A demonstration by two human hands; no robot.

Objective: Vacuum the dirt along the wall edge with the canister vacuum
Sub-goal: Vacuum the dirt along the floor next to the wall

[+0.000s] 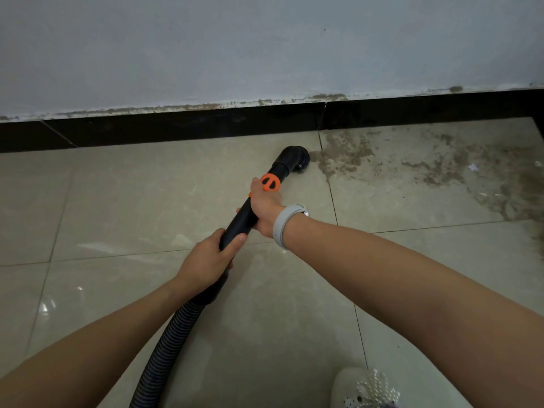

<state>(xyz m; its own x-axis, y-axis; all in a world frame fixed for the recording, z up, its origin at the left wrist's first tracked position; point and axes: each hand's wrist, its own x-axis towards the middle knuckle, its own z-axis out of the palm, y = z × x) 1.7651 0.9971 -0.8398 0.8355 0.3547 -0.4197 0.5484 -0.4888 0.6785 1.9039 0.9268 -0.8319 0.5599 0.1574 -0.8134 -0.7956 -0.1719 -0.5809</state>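
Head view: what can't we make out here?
- Canister body: out of frame; the hose runs off the bottom edge.
- Nozzle mouth: faces the floor, hidden by its own hood.
- Dirt extent: cut off by the right edge.
- Right hand fingers: wrapped behind the wand.
- Shoe: cropped at the bottom edge.

An indoor room, likely a home. Glossy beige floor tiles (176, 178) meet a black skirting (176, 126) and white wall (235, 45) at 12 o'clock.

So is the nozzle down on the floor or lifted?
Down: the nozzle rests on the tile, at the dirt patch's left edge.
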